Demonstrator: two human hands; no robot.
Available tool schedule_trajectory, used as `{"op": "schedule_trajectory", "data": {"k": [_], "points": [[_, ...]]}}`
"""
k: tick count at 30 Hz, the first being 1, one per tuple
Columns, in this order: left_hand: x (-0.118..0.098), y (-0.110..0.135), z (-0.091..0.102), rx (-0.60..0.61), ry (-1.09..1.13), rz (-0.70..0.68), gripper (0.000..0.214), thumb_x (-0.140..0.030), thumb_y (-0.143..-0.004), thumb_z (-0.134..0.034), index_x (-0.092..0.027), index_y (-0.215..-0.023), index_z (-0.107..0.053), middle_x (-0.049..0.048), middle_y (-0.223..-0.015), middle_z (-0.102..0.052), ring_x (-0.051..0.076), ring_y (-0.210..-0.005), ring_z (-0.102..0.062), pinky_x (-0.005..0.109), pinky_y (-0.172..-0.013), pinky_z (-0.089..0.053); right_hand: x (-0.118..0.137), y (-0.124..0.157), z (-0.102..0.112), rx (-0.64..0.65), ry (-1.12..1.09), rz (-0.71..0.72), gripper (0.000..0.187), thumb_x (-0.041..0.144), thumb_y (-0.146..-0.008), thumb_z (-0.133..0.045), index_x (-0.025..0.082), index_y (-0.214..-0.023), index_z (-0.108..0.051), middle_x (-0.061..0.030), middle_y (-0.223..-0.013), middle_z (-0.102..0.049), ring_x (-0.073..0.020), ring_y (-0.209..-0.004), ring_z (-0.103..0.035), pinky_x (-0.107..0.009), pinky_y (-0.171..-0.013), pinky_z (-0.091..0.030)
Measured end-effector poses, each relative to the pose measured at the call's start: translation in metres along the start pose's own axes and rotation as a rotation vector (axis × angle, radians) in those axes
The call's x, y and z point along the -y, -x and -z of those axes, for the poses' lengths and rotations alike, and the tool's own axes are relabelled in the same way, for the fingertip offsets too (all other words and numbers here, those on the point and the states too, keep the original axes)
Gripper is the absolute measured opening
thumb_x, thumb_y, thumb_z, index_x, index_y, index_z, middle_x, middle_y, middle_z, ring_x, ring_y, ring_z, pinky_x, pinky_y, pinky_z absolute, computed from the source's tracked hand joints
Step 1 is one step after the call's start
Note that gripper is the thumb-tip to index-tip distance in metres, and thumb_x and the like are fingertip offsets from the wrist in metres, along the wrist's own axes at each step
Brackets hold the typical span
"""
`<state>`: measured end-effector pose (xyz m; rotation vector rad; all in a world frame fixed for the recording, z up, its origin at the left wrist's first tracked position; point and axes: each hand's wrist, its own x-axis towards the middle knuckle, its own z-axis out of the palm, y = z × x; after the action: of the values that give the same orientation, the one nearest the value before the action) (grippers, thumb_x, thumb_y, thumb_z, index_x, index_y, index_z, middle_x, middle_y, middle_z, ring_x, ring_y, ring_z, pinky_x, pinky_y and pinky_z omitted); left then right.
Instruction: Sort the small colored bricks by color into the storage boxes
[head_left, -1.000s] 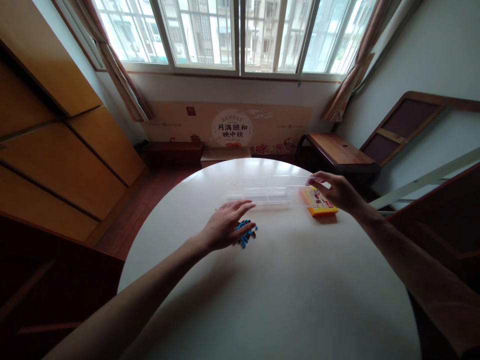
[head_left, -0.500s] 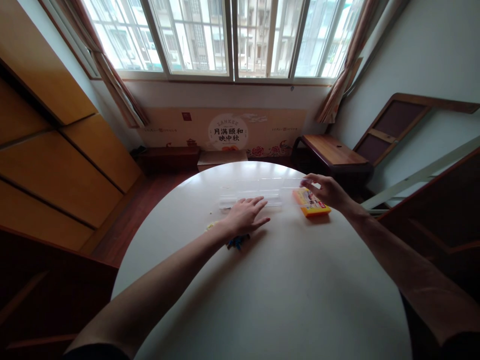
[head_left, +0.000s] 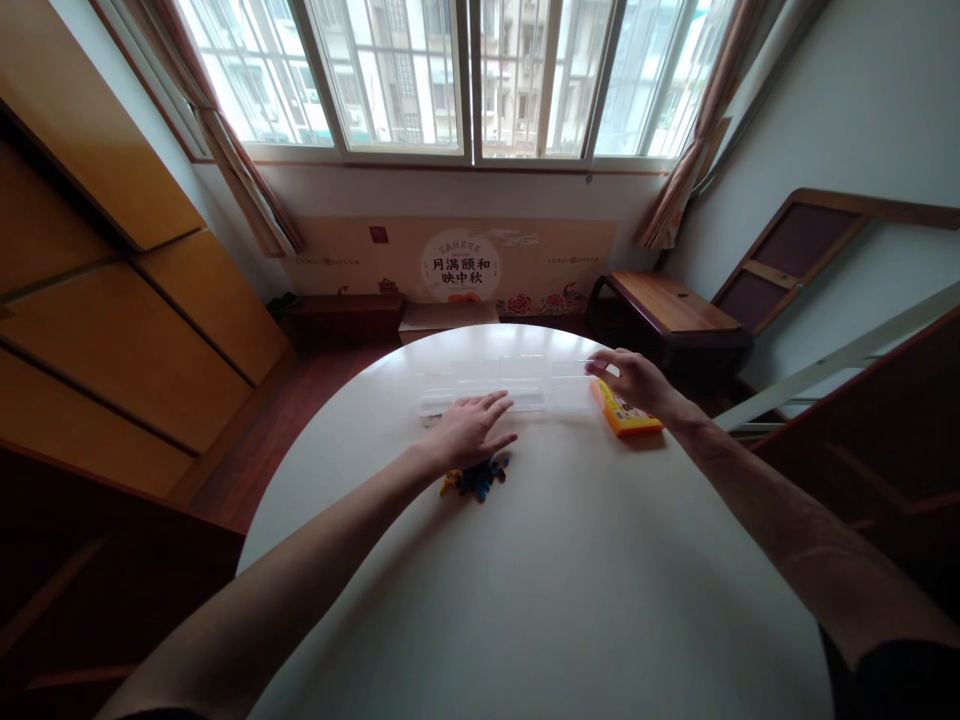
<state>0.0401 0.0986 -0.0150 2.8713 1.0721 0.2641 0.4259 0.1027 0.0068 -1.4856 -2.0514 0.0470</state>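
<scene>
My left hand [head_left: 469, 432] lies flat with fingers stretched out on the white round table [head_left: 540, 580], partly covering a small heap of blue and yellow pieces [head_left: 476, 478]. Its fingertips reach the near edge of a clear plastic compartment box [head_left: 517, 385]. At the box's right end my right hand [head_left: 636, 383] has its fingers curled on the rim, just above an orange packet [head_left: 626, 416] lying on the table. The box's compartments look see-through; what is inside them I cannot tell.
Wooden cabinets stand to the left [head_left: 127, 330]. A dark wooden side table [head_left: 671, 305] and a leaning framed panel [head_left: 817, 245] are at the right. Beyond the table a printed board [head_left: 457, 265] runs under the windows.
My left hand slid forward from the small pieces up to the clear box. The box moved a little to the left with my right hand on its end.
</scene>
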Motion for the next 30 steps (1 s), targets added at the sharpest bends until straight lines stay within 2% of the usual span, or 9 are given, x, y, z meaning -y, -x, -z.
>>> {"op": "schedule_trajectory", "data": {"k": [9,13,18,22,26,28,30], "points": [[0.005,0.001,0.001,0.011,0.004,-0.015,0.066,-0.064,-0.11,-0.048,-0.028,-0.165,-0.047,0.0099,-0.176,-0.044,0.034,-0.149,-0.058,0.048,-0.125,-0.045,-0.005,-0.017,-0.024,0.038,-0.088,-0.013,0.016,0.027,-0.1,-0.064,0.025,-0.094,-0.078,-0.0036,-0.098,-0.084,-0.0236,-0.092,-0.078,-0.035,-0.09,-0.06],[0.003,0.001,0.001,-0.006,0.017,-0.015,0.067,-0.064,-0.109,-0.051,-0.027,-0.165,-0.048,0.0115,-0.175,-0.045,0.036,-0.15,-0.058,0.051,-0.125,-0.046,-0.004,-0.02,-0.03,0.053,-0.104,-0.036,0.011,0.027,-0.098,-0.067,0.025,-0.099,-0.077,-0.0041,-0.101,-0.085,-0.0244,-0.095,-0.08,-0.037,-0.094,-0.062],[0.002,0.001,-0.001,-0.013,0.019,-0.024,0.066,-0.063,-0.109,-0.051,-0.027,-0.164,-0.049,0.0116,-0.175,-0.045,0.036,-0.149,-0.059,0.05,-0.124,-0.046,-0.002,-0.018,-0.03,0.056,-0.112,-0.072,0.031,0.039,-0.098,-0.071,0.025,-0.125,-0.071,-0.0067,-0.108,-0.085,-0.028,-0.099,-0.081,-0.045,-0.095,-0.062],[0.004,0.001,-0.002,-0.017,0.027,-0.026,0.066,-0.062,-0.109,-0.053,-0.027,-0.165,-0.049,0.0116,-0.176,-0.045,0.035,-0.15,-0.057,0.05,-0.126,-0.044,-0.003,-0.015,-0.029,0.011,-0.112,-0.072,0.044,0.04,-0.095,-0.072,0.022,-0.134,-0.064,-0.0116,-0.121,-0.081,-0.0301,-0.109,-0.077,-0.049,-0.101,-0.061],[0.002,0.005,0.006,-0.046,0.026,-0.028,0.065,-0.06,-0.11,-0.054,-0.026,-0.165,-0.048,0.0124,-0.175,-0.045,0.034,-0.154,-0.054,0.054,-0.132,-0.038,-0.008,-0.002,-0.02,-0.05,-0.053,-0.083,0.049,0.042,-0.094,-0.07,0.021,-0.137,-0.062,-0.0151,-0.134,-0.075,-0.0333,-0.119,-0.073,-0.052,-0.107,-0.059],[0.0,0.013,0.013,-0.1,0.019,-0.029,0.064,-0.059,-0.11,-0.054,-0.023,-0.162,-0.051,0.013,-0.173,-0.049,0.034,-0.15,-0.058,0.053,-0.128,-0.044,-0.011,0.012,-0.014,-0.069,0.004,-0.11,0.052,0.047,-0.095,-0.07,0.019,-0.138,-0.061,-0.0175,-0.137,-0.073,-0.0362,-0.122,-0.072,-0.054,-0.11,-0.057],[-0.001,0.028,0.02,-0.183,0.013,-0.003,0.057,-0.058,-0.111,-0.053,-0.021,-0.154,-0.058,0.0133,-0.162,-0.061,0.034,-0.139,-0.066,0.051,-0.119,-0.053,-0.012,0.029,-0.009,-0.065,0.062,-0.166,0.062,0.057,-0.095,-0.071,0.018,-0.141,-0.06,-0.0202,-0.141,-0.071,-0.0398,-0.125,-0.071,-0.056,-0.111,-0.057]]}}
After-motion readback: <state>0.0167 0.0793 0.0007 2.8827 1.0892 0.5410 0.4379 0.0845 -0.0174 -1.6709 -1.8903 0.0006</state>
